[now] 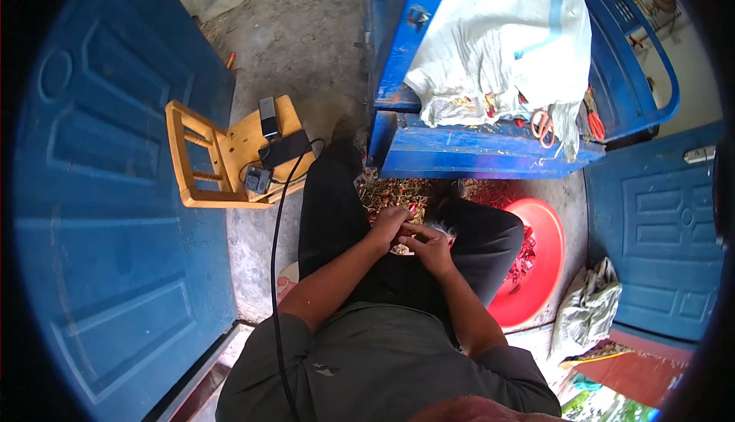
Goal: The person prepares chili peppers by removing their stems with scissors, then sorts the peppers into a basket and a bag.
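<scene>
My left hand point(389, 228) and my right hand point(430, 247) meet between my knees, their fingers curled in toward each other. Whatever lies between the fingertips is too small to make out. Just beneath them a pale, whitish container or bag shows in part, with light bits in it. Beyond the hands, red and straw-coloured scraps point(383, 192) cover the floor. Beside my right knee stands a red basin point(547, 242) with dark red pieces point(524, 257) in it.
A wooden chair point(180, 154) with black devices and a cable stands at the left. Ahead is a blue metal cart point(475, 154) bearing a white sack point(498, 39) and orange-handled scissors point(543, 129). Another sack point(586, 311) lies at the right, near a blue door point(658, 246).
</scene>
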{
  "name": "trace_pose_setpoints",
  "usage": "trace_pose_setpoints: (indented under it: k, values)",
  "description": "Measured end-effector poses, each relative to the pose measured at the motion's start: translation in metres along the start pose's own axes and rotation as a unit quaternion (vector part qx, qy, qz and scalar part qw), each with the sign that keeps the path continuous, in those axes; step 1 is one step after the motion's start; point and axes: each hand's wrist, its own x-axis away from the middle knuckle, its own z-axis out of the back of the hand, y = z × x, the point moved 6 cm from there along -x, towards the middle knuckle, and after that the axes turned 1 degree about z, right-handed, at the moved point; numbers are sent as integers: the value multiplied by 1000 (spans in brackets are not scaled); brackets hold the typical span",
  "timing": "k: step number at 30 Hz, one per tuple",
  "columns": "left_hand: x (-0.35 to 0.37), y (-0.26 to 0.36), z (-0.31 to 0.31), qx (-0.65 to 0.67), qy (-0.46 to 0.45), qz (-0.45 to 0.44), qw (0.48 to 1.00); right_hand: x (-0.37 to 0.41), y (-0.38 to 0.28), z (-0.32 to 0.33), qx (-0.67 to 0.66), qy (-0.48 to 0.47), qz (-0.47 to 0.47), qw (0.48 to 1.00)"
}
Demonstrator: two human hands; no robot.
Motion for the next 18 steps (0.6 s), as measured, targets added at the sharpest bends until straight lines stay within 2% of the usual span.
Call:
trace_pose_setpoints:
  k: [1,2,6,8,9,11,12,13,14,15,17,18]
  values:
    - [1,3,1,12,7,5,1000,-2,-15,-1,98,30,129,986]
    - [3,6,2,25,13,11,1000,1,-30,-5,192,59,256,946]
    - [-7,1,7,52,4,-13,999,-14,-32,-10,151,54,227,961]
    - [-9,-2,9,103,36,-30,994,-19,-34,-13,256,75,273,924]
    - [-10,-2,8,110,37,-31,993,-22,-31,-14,261,70,271,924]
    - [-13,-5,4,93,42,-6,995,-29,-23,-6,281,158,237,916]
    - [-13,-4,1,110,45,-27,993,-35,-16,-4,286,154,238,915]
    - [-17,-7,5,117,46,-29,992,-38,-8,5,303,205,223,903]
    - [-27,-16,6,55,12,-12,998,-41,0,15,320,255,209,888]
    - [-31,-18,4,-8,-22,5,1000,-49,10,20,326,251,211,887]
    - [-29,-17,2,6,-25,-12,1000,-61,44,39,195,268,65,941]
    - [-27,-14,-1,12,-28,-27,999,-54,29,31,201,267,64,940]
